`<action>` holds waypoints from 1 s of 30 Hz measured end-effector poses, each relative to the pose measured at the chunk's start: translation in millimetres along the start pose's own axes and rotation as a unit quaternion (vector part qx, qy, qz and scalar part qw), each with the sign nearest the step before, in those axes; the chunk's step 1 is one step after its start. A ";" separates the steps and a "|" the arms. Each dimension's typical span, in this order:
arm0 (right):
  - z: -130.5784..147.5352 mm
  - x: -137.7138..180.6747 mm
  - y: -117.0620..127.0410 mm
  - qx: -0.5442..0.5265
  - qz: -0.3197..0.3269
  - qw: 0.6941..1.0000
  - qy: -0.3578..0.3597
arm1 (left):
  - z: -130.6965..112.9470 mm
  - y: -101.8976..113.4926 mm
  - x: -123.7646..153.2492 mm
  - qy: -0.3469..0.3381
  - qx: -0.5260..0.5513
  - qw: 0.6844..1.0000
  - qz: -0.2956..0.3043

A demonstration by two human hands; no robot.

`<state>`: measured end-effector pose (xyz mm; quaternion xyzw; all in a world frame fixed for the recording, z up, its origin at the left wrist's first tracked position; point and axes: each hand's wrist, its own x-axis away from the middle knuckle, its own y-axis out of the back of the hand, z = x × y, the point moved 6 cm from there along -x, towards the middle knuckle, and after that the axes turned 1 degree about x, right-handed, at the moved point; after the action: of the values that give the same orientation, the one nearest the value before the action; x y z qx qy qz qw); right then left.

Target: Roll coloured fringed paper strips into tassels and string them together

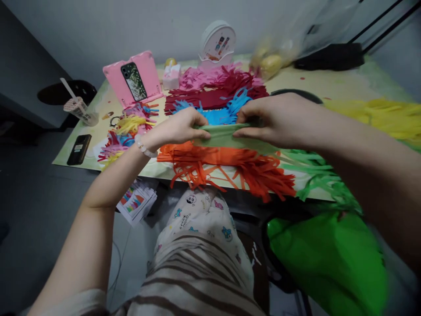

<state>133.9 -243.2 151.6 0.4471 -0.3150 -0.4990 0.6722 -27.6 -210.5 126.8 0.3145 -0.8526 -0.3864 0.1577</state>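
A folded strip of light green paper (223, 134) is stretched between both hands above the table. My left hand (179, 127) pinches its left end, thumb underneath and fingers curled over. My right hand (279, 120) pinches its right end the same way. Just below the strip lies a pile of orange fringed paper (230, 169) at the table's front edge. Blue fringed paper (223, 112) shows behind the strip, and dark red fringed paper (210, 94) lies farther back.
A pink stand with a phone (134, 81) is at the back left, a cup with a straw (80, 109) and a black phone (79, 149) at the left edge. Yellow paper (384, 116) lies right, green fringes (315, 175) and a green bag (329, 259) near right.
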 end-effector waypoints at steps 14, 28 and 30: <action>-1.6 24.7 -3.3 0.162 -0.021 0.986 0.025 | 1.2 -9.2 6.7 -0.041 -0.237 0.964 -0.117; -33.1 30.1 -13.7 -0.200 -0.022 0.979 0.040 | 8.4 -14.7 2.8 -0.010 0.168 0.985 -0.026; -35.1 37.5 -17.4 -0.244 -0.061 0.968 0.018 | 12.8 -15.8 7.8 0.004 0.218 0.975 -0.042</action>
<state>169.0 -270.6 120.7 0.2968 -0.1444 -0.5926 0.7347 -33.5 -216.4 106.7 0.3786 -0.9017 -0.1959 0.0722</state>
